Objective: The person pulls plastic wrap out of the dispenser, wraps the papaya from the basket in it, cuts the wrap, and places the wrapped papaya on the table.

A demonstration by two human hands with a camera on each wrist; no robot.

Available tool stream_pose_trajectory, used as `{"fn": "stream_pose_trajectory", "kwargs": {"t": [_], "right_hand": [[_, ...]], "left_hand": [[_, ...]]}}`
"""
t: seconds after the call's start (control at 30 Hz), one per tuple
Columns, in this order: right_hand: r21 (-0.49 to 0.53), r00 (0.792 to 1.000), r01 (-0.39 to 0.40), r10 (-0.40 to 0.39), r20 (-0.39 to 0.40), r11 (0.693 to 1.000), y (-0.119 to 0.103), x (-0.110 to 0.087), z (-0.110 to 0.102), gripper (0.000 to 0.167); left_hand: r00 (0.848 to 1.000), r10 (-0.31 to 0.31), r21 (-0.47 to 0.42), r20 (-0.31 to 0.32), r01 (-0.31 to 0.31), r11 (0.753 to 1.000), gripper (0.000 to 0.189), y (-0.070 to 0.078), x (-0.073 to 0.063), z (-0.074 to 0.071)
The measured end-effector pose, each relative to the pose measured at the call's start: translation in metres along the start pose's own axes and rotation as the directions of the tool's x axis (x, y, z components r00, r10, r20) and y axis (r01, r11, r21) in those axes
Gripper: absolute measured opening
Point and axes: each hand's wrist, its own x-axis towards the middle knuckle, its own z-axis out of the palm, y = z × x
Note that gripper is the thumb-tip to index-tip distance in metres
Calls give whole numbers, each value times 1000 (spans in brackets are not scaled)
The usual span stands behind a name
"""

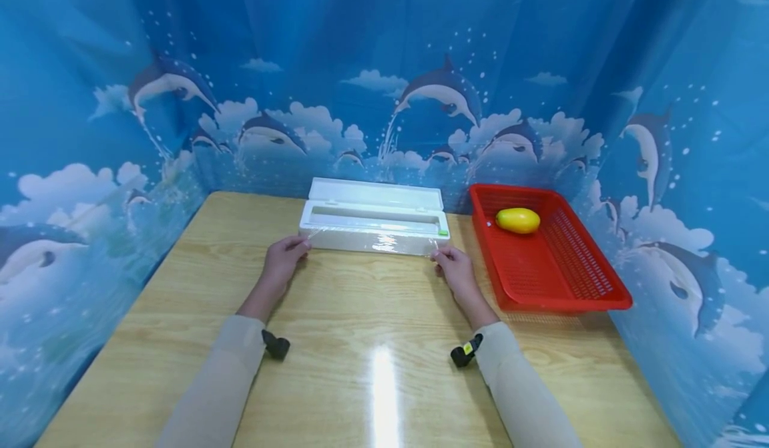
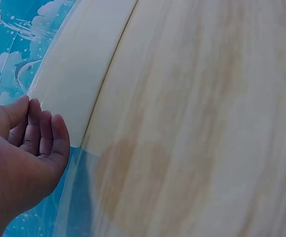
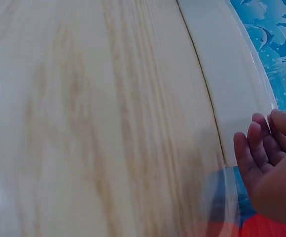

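Observation:
A long white cling film dispenser box (image 1: 363, 239) lies across the far part of the table, its lid (image 1: 375, 194) raised at the back. Clear cling film (image 1: 384, 240) stretches over the box's front edge and catches the light. At the left front corner my left hand (image 1: 286, 256) pinches the film between thumb and forefinger. My right hand (image 1: 455, 266) pinches the film's other corner at the right end. Both wrist views show the thumb and forefinger together at the box's front, with the other fingers loosely bent. A small green piece (image 1: 442, 232) sits at the box's right end.
To the right stands a red plastic basket (image 1: 510, 288) with a yellow papaya-like fruit (image 1: 518, 220) inside. The light wooden table (image 1: 336, 341) extends in front of the box. A blue curtain (image 1: 372, 47) printed with dolphins hangs behind and along both sides.

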Motion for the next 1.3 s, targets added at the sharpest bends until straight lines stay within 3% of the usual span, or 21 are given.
{"fn": "stream_pose_trajectory", "kwargs": {"t": [0.4, 0.7, 1.3], "right_hand": [[72, 1000, 6, -5, -9, 997, -13, -3, -3, 24], [136, 998, 67, -64, -31, 988, -19, 1, -4, 24], [101, 996, 65, -59, -65, 993, -29, 8, -1, 22]], "left_hand": [[1000, -3, -45, 24, 4, 999, 40, 10, 2, -6], [1000, 18, -83, 19, -17, 996, 38, 20, 1, -6], [999, 40, -90, 25, -38, 995, 38, 32, 8, -5]]}}
